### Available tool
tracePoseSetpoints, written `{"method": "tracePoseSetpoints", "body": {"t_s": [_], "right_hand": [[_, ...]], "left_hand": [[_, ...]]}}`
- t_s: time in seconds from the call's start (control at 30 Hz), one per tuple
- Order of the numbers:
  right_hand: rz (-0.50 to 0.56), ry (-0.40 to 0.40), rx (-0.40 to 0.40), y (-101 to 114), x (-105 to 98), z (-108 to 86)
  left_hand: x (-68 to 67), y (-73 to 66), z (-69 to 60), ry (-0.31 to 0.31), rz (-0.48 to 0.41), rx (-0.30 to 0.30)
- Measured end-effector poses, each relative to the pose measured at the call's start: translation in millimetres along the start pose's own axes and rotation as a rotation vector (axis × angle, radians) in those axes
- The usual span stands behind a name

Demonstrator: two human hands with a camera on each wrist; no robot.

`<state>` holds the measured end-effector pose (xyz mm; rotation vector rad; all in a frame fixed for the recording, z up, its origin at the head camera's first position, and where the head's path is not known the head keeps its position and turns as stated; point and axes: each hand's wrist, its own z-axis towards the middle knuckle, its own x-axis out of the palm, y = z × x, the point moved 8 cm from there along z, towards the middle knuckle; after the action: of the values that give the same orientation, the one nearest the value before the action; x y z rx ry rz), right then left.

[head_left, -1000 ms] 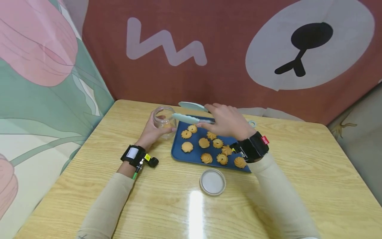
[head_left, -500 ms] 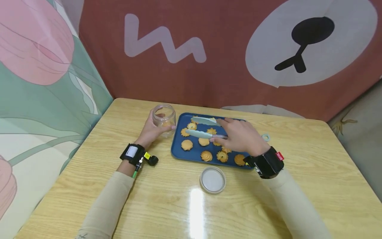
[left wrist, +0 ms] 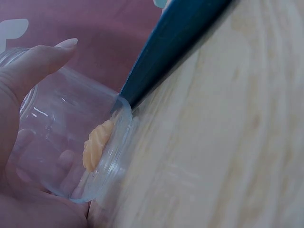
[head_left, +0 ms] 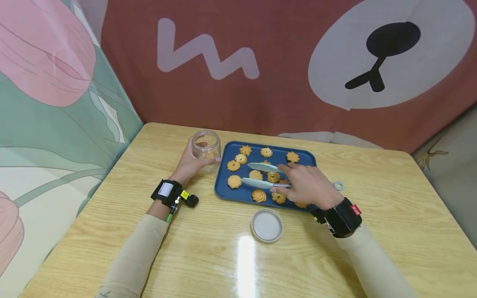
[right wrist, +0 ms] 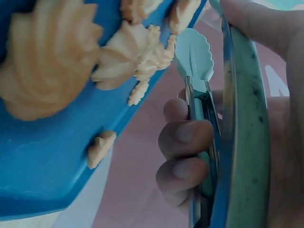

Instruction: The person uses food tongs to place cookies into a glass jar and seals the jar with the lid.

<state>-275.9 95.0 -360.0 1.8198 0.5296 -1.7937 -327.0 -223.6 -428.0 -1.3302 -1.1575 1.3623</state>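
My left hand (head_left: 188, 166) grips a clear jar (head_left: 206, 142) standing on the table at the tray's left side, its mouth uncovered. In the left wrist view a swirled cookie (left wrist: 97, 145) lies at the jar's bottom. My right hand (head_left: 307, 184) holds pale green-tipped tongs (head_left: 258, 183) above the blue tray (head_left: 222, 191). The two tong tips stand apart, over a round cookie (head_left: 255, 175); whether they touch it I cannot tell. In the right wrist view curled fingers (right wrist: 185, 135) wrap one arm of the tongs. Several cookies are partly hidden beneath the right hand.
A round lid (head_left: 266, 225) lies on the wooden table (head_left: 208, 248) in front of the tray. Several cookies, among them a plain round one (head_left: 234, 181), are spread over the tray. A patterned cloth wall (head_left: 238, 103) rises behind the table's back edge.
My right hand has brought the tongs from beside the jar's mouth rightward and down over the middle of the tray. The left hand and jar stay nearly in place.
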Motion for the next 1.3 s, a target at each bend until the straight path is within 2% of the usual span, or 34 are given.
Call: {"method": "tracePoseSetpoints", "body": {"t_s": [0.33, 0.53, 1.3], "right_hand": [[-0.024, 0.01, -0.004, -4.0, 5.0, -1.2], [-0.026, -0.012, -0.022, -3.4, 4.1, -2.8], [-0.044, -0.024, -0.034, -7.5, 2.9, -4.9]], "left_hand": [[-0.2, -5.4, -1.4, 0.002, 0.013, 0.003], [0.3, -7.7, -2.2, 0.006, 0.009, 0.0], [-0.3, -0.4, -1.4, -0.004, 0.01, -0.006]]}}
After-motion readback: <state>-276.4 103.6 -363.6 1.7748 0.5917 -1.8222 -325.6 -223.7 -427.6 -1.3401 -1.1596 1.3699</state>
